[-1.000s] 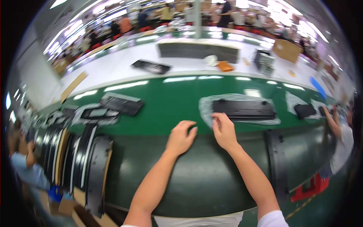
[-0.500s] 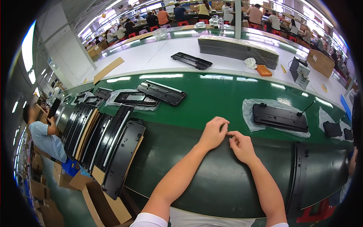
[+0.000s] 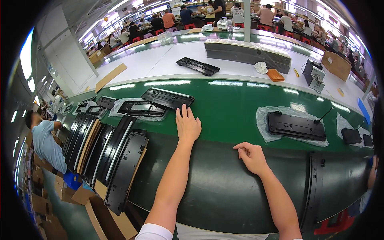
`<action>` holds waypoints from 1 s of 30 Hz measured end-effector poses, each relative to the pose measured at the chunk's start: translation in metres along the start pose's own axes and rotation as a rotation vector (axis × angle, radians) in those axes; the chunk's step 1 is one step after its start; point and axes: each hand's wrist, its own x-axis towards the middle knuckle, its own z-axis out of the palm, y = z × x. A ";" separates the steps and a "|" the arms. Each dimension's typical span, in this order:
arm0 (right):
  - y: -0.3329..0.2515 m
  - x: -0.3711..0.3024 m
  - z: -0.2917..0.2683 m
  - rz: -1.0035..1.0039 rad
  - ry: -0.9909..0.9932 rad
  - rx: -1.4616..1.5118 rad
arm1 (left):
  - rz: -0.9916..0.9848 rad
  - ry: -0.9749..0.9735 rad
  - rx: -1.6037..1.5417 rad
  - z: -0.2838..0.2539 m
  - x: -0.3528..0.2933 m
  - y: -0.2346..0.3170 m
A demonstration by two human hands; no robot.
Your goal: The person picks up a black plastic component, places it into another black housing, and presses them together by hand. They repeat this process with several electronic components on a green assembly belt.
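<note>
My left hand reaches forward over the green bench with its fingers spread and nothing in it. Its fingertips are at the near right edge of a black plastic panel with a silvery strip; whether they touch it I cannot tell. That panel partly overlaps a black frame lying on clear plastic wrap. My right hand hovers over the dark belt, fingers loosely curled, the index finger pointing left, nothing visible in it. A black panel on plastic wrap lies beyond it to the right.
On the left stands a row of black panels with cardboard between them. A long black part crosses the belt at right. Another black frame, an orange block and a grey device sit on the white table. A co-worker stands far left.
My left hand has moved left and forward, away from my right hand, and its fingers have spread toward the panel. My right hand has stayed nearly in place. The view has shifted slightly.
</note>
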 end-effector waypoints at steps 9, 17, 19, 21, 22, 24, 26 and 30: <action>0.002 0.002 0.001 0.038 0.013 0.036 | 0.424 0.134 -0.340 -0.033 0.002 0.032; -0.001 0.004 0.006 -0.057 0.314 -0.014 | 0.878 0.141 -0.619 -0.064 -0.028 0.088; 0.003 0.007 0.010 -0.291 0.441 -0.243 | 0.982 0.100 -0.709 -0.074 -0.045 0.108; 0.019 0.009 0.006 -0.241 0.388 -0.257 | 1.049 0.059 -0.819 -0.079 -0.059 0.130; 0.019 0.008 0.003 -0.199 0.397 -0.190 | 1.044 0.062 -0.810 -0.079 -0.061 0.133; 0.015 0.009 0.005 -0.213 0.457 -0.159 | 1.056 0.055 -0.841 -0.079 -0.063 0.132; 0.016 0.007 0.004 -0.124 0.473 -0.114 | 1.009 0.066 -0.803 -0.095 -0.062 0.131; 0.020 0.008 -0.001 0.026 0.516 0.231 | 0.863 0.043 -0.793 -0.094 -0.058 0.122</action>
